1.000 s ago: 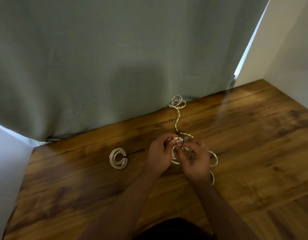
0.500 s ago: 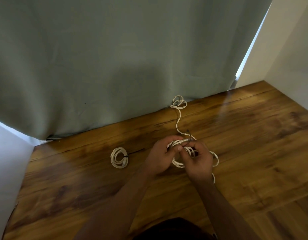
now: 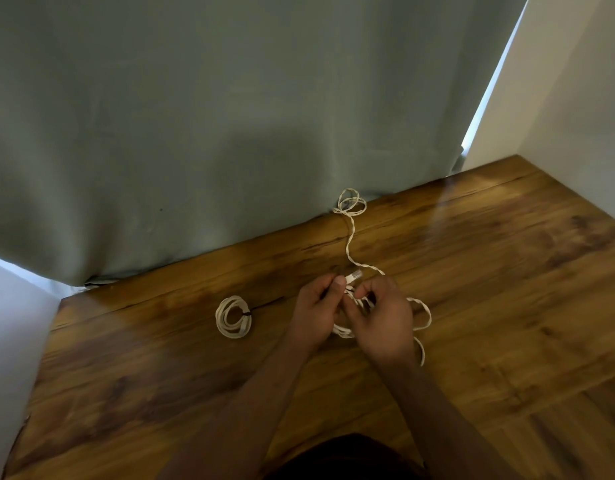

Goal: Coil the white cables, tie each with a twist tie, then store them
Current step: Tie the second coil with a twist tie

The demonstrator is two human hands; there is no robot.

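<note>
1. My left hand (image 3: pixel 316 306) has shifted its pinch to the white cable's plug end (image 3: pixel 354 276), now poking out far of my thumb.
2. My right hand (image 3: pixel 380 315) is closed on the loose white twisted cable (image 3: pixel 351 244), trailing far to the grey-green curtain (image 3: pixel 230 116).
3. A tied white cable coil (image 3: pixel 232 317) lies left on the brown wooden table (image 3: pixel 489 289).

Cable plug (image 3: pixel 354 276) — now exposed above fingers (image 3: pixel 340 284)

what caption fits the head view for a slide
Both hands, left and right, gather a loose white cable on the wooden table, beside a finished tied coil.
</note>
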